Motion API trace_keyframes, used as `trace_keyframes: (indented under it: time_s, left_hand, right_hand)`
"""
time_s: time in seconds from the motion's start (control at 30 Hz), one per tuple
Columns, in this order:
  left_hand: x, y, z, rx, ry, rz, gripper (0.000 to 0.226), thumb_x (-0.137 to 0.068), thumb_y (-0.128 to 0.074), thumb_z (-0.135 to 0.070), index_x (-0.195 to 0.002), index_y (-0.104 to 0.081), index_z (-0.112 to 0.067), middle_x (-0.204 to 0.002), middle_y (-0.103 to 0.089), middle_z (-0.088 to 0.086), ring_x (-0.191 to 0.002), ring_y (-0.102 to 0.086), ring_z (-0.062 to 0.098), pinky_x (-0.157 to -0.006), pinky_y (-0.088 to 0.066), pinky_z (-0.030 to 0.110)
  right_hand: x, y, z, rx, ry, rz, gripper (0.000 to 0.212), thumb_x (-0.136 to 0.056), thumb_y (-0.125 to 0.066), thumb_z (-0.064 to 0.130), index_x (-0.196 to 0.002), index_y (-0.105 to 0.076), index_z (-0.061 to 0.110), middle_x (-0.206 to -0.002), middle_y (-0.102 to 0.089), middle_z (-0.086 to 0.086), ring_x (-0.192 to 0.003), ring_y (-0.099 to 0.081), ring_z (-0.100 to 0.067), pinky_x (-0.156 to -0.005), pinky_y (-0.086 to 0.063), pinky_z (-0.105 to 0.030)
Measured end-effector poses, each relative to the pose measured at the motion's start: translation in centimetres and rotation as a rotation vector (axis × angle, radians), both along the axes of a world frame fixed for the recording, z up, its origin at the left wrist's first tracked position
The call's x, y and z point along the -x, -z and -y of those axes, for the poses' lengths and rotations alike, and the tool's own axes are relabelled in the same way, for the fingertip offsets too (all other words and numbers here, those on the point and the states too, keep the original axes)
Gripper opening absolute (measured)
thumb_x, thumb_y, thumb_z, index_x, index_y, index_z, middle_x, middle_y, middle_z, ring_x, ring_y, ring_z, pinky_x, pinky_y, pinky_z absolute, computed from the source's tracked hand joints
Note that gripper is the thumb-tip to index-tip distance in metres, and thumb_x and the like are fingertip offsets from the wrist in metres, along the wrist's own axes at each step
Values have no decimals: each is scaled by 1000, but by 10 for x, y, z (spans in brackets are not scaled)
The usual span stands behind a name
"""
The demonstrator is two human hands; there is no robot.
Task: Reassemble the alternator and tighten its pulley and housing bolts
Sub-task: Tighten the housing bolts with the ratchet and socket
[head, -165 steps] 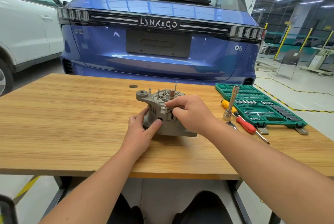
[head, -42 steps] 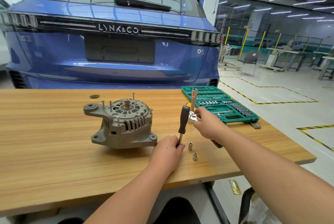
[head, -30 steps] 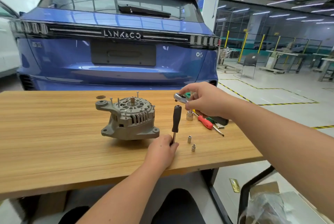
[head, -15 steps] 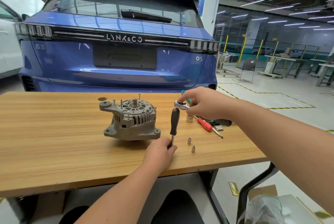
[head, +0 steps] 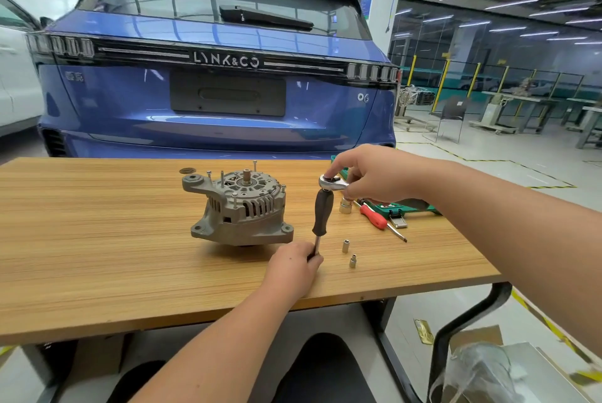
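Housing bolts not yet tightened.
Grey cast-metal alternator (head: 240, 207), centre frame; left hand (head: 293, 264) grips black-handled driver (head: 322, 213), right hand (head: 374, 176) pinches chrome ratchet head (head: 333, 182).

Wooden table (head: 97, 256) spans frame middle. On it: alternator (head: 239, 209) centre; two small sockets (head: 348, 253), larger socket (head: 345, 206), red screwdriver (head: 374, 217), green socket case (head: 408, 207) right.
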State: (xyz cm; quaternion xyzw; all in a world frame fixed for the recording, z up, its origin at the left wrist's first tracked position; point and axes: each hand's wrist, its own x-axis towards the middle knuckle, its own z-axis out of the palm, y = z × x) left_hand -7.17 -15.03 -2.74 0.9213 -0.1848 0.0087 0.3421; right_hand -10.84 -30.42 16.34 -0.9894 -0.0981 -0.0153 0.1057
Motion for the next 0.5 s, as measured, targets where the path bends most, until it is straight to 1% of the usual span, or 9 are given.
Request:
trace_keyframes:
  time_s: [0.1, 0.23, 0.3, 0.37, 0.43, 0.5]
  left_hand:
    - [-1, 1, -1, -15, 5, -4, 25, -105, -56, -36, -116, -71, -20, -107, -70, 0, -102, -62, 20, -88, -54, 36]
    - [0, 2, -2, 0, 4, -4, 25, -105, -56, -35, -119, -72, -21, -108, -71, -2, -99, -64, 19, -86, -53, 32]
    - [0, 3, -2, 20, 4, -4, 25, -105, -56, -35, -117, -72, -21, -106, -71, -2, -98, -64, 18, -86, -54, 33]
    - [0, 4, -2, 28, 1, -1, 24, -104, -56, -34, -116, -73, -21, -102, -69, -4, -95, -62, 17, -82, -51, 31]
    - [-1, 5, -1, 24, -4, 8, 23, -104, -56, -35, -114, -72, -21, -97, -65, -6, -92, -59, 16, -78, -47, 29]
    - [-1, 6, -1, 23, -8, 11, 22, -104, -56, -35, -113, -72, -22, -93, -62, -8, -90, -57, 14, -76, -44, 28]
  right_hand:
    - [-1, 1, -1, 41, -2, -1, 37, -93, -70, 23, -116, -57, 49, -76, -66, 20, -64, -64, 2, -52, -43, -14]
    - [-2, 5, -1, 25, 4, 4, 38, -92, -70, 21, -110, -52, 50, -75, -64, 17, -52, -58, 9, -44, -38, -9]
    - [-3, 5, 0, 14, 7, 2, 40, -91, -70, 18, -111, -53, 48, -72, -63, 15, -50, -57, 10, -41, -37, -9]
    - [-2, 5, -1, 7, -2, -1, 40, -90, -70, 15, -110, -54, 45, -72, -63, 13, -48, -56, 12, -38, -35, -7]
    - [-2, 4, -2, -6, -14, -1, 39, -89, -69, 14, -109, -54, 44, -73, -64, 10, -48, -56, 10, -38, -35, -7]
    - [-1, 5, -3, 7, -12, 12, 38, -90, -68, 15, -109, -54, 45, -74, -63, 10, -51, -59, 1, -40, -37, -11]
